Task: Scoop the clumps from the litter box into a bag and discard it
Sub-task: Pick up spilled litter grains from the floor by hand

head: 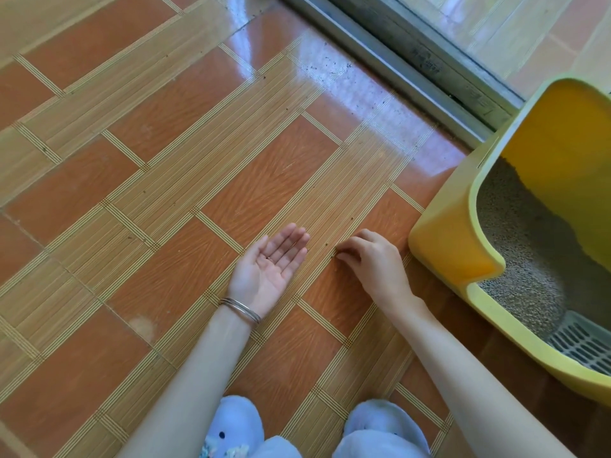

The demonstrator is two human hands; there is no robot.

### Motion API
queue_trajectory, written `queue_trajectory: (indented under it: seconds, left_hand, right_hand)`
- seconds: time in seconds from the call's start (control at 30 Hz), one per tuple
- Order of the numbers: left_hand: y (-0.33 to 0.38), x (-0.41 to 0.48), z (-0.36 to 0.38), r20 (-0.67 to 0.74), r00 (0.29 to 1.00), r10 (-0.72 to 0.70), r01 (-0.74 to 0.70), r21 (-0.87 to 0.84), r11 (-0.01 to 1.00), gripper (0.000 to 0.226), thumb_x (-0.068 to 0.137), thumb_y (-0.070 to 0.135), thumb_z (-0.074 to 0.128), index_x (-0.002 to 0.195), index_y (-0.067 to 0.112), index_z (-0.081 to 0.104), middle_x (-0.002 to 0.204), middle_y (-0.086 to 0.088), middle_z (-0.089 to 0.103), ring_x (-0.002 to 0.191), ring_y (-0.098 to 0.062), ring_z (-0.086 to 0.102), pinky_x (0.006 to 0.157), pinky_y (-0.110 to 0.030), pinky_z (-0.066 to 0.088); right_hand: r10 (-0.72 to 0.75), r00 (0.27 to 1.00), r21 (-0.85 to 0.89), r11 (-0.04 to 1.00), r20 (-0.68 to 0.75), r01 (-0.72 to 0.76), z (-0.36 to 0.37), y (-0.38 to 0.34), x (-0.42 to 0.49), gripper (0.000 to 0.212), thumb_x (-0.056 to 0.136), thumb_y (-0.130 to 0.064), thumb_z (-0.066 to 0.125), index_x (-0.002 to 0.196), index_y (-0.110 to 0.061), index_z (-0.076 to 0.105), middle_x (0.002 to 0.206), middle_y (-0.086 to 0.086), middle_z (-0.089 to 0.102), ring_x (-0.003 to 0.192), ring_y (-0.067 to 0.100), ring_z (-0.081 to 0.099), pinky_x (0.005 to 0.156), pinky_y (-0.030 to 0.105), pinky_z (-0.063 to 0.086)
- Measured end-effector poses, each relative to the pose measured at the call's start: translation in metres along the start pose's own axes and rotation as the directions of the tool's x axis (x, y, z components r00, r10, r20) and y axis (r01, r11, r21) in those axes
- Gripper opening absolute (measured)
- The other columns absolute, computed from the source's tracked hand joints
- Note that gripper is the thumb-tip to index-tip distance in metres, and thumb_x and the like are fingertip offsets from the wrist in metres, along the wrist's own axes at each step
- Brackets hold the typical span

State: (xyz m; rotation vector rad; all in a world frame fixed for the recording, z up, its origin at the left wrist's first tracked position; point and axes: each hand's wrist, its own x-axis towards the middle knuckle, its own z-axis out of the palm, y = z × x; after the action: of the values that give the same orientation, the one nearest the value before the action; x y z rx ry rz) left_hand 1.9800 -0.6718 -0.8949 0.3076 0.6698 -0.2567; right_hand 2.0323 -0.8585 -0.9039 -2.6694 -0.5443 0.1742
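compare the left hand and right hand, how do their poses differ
The left hand lies palm up, fingers straight; the right hand is palm down, fingers curled to the tiled floor. Bangles ring the left hand's wrist; the right hand's is bare. Both are low over the floor.

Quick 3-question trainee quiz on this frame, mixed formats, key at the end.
1. True or false: the left hand is palm up with its fingers straight.
2. Where is the litter box? A) between the hands B) to the right of the right hand C) to the left of the left hand
3. Fill in: the bracelets sit on the ___ wrist.

Key: 1 true; 2 B; 3 left.
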Motion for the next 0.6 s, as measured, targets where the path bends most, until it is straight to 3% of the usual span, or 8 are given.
queue_trajectory:
  seconds: [0.27, 0.43, 0.6]
  left_hand:
    - [-0.0005, 0.0009, -0.0001, -0.008, 1.0, -0.002, 0.002, 0.018, 1.0, 0.039, 0.09, 0.023, 0.042, 0.107, -0.002, 0.066, 0.114, -0.017, 0.065, 0.109, -0.028, 0.062, 0.094, -0.037, 0.049]
    - [-0.0036, 0.0005, 0.0005, -0.021, 1.0, -0.021, 0.021, 0.037, 0.999, 0.041, 0.098, 0.024, 0.035, 0.108, -0.002, 0.064, 0.115, -0.018, 0.064, 0.11, -0.028, 0.061, 0.093, -0.037, 0.049]
    - [-0.0088, 0.0006, 0.0017, -0.034, 0.998, -0.045, 0.047, 0.065, 0.997, 0.041, 0.098, 0.024, 0.034, 0.107, -0.003, 0.065, 0.116, -0.018, 0.064, 0.109, -0.027, 0.062, 0.092, -0.036, 0.05]
  right_hand:
    - [-0.081, 0.997, -0.131, 0.988, -0.004, 0.08, 0.0041, -0.0019, -0.0102, 0.006, 0.08, -0.011, 0.069, 0.077, -0.01, 0.064, 0.075, 0.002, 0.062, 0.067, 0.021, 0.056, 0.057, 0.033, 0.051]
    - [-0.089, 0.996, -0.117, 0.989, 0.014, 0.09, 0.0061, -0.0044, -0.01, 0.013, 0.07, 0.0, 0.07, 0.075, -0.009, 0.061, 0.071, 0.004, 0.058, 0.063, 0.021, 0.052, 0.055, 0.03, 0.048]
    - [-0.061, 0.996, -0.107, 0.992, 0.072, 0.069, 0.0042, -0.0052, -0.009, 0.011, 0.071, -0.001, 0.066, 0.075, -0.009, 0.06, 0.071, 0.004, 0.057, 0.063, 0.021, 0.049, 0.057, 0.034, 0.049]
